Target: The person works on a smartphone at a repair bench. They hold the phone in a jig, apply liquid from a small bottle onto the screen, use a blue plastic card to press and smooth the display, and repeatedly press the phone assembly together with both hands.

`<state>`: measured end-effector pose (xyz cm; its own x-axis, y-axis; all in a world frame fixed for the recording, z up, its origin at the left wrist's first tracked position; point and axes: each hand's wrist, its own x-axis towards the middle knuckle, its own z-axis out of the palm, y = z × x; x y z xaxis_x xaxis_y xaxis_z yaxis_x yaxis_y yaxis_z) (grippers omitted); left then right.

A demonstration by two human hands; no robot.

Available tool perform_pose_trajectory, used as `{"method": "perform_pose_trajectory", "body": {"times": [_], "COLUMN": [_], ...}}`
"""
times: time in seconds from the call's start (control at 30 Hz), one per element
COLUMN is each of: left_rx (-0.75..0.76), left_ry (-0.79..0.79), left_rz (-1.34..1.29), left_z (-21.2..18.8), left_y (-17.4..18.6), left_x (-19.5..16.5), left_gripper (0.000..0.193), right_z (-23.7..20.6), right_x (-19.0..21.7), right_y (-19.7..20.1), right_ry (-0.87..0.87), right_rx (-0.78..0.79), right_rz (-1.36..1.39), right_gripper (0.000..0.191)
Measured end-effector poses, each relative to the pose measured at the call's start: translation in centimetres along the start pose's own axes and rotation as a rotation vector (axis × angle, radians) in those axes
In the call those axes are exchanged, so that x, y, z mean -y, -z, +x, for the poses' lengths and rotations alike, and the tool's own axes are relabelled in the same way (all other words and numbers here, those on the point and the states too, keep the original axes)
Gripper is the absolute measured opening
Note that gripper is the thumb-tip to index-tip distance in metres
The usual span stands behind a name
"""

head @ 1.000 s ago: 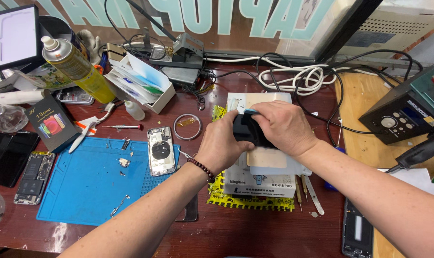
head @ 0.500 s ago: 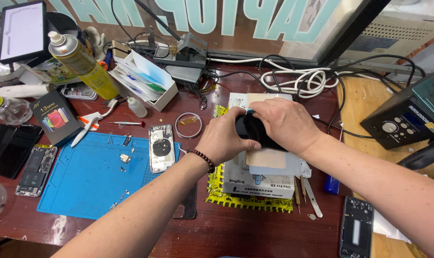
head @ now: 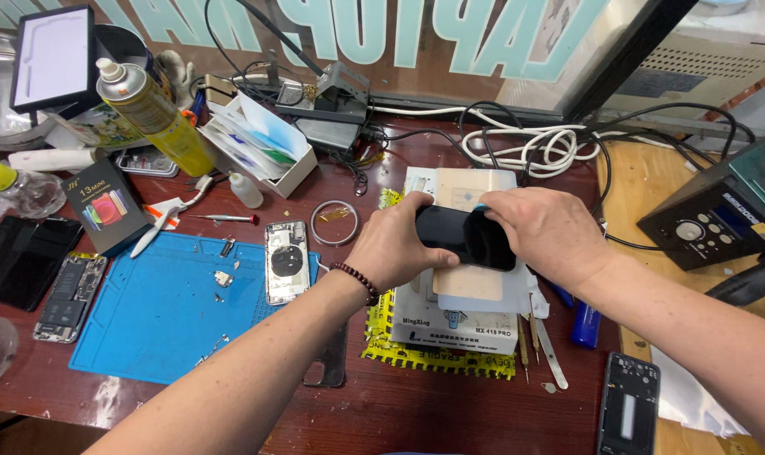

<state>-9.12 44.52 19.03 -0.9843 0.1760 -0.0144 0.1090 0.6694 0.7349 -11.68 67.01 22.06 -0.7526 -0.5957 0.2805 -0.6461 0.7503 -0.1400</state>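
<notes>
My left hand point(head: 395, 244) and my right hand point(head: 551, 232) together hold a black phone screen point(head: 465, 238), one hand on each end, just above the tan pad of a white heating plate box point(head: 475, 316). The screen lies roughly level, its dark glass facing up. My left wrist wears a dark bead bracelet point(head: 357, 282). A phone back housing point(head: 286, 261) with a round coil lies to the left on the blue work mat point(head: 163, 312).
A yellow spray can point(head: 155, 114), a white parts box point(head: 260, 147), a small black carton point(head: 104, 206), an opened phone point(head: 66, 295) and tape ring point(head: 333, 222) crowd the left. Cables point(head: 525, 147), a black station point(head: 727, 211) and another phone frame point(head: 628, 414) lie right.
The hands have spread apart along the black screen, which now lies flatter and more exposed over the plate; before it was bunched under both hands.
</notes>
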Motion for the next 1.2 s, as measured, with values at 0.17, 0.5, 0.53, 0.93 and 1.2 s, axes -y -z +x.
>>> {"method": "perform_pose_trajectory", "body": {"times": [0.17, 0.5, 0.53, 0.93, 1.2], "left_rx": [0.002, 0.044, 0.037, 0.050, 0.057], "left_ry": [-0.007, 0.047, 0.043, -0.246, -0.174], "left_rz": [-0.024, 0.063, 0.131, 0.382, 0.358], "left_z": [0.0, -0.4, -0.4, 0.2, 0.3], "left_y": [-0.3, 0.6, 0.7, -1.2, -0.9], "left_x": [0.1, -1.1, -1.5, -4.5, -4.3], "left_gripper": [0.091, 0.092, 0.094, 0.069, 0.065], "right_z": [-0.4, -0.4, 0.2, -1.5, -1.2], "right_x": [-0.3, -2.6, -3.5, -1.6, -0.5], "right_y": [0.4, 1.6, 2.3, 0.5, 0.6], "right_ry": [-0.059, -0.250, -0.364, -0.027, -0.094], "right_rx": [0.044, 0.279, 0.397, 0.040, 0.062], "right_rz": [-0.039, 0.146, 0.217, 0.106, 0.093], "right_gripper": [0.015, 0.038, 0.048, 0.031, 0.027]}}
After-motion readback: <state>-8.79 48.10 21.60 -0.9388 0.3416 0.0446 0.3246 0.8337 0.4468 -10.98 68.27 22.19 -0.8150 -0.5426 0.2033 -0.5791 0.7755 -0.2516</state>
